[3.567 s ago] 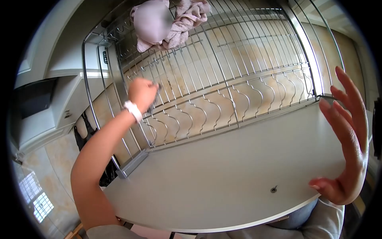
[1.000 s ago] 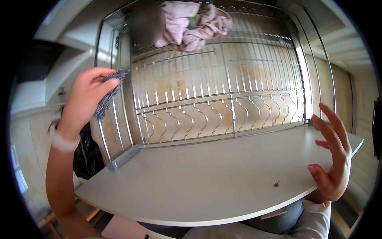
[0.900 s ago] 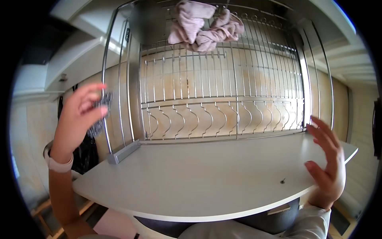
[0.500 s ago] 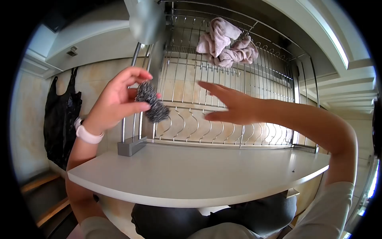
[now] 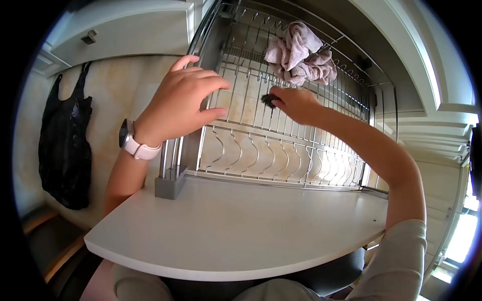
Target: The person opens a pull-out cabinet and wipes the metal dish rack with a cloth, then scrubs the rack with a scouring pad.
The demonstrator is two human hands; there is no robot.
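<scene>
In my right hand [image 5: 299, 106] is a dark steel wool scourer [image 5: 267, 100], pinched between thumb and fingers above the wire rack. Part of the scourer is hidden by the fingers. My left hand [image 5: 182, 100], with a watch on a pink strap at the wrist, is beside the rack's left end. Its fingers are spread and nothing shows in it. The pull-out wire rack [image 5: 288, 134] has rows of curved wires and hooks. A crumpled pale pink cloth [image 5: 301, 56] lies on its far part, just beyond my right hand.
The white drawer front [image 5: 236, 226] stands between my body and the rack. A grey bracket [image 5: 170, 186] holds the left rails. On the tiled floor at left lies a black plastic bag [image 5: 66, 145]. A white cabinet with a knob [image 5: 89, 37] is at upper left.
The scourer has passed from my left hand to my right, which has closed on it. My left hand has opened and moved slightly right. The whole view has shifted somewhat.
</scene>
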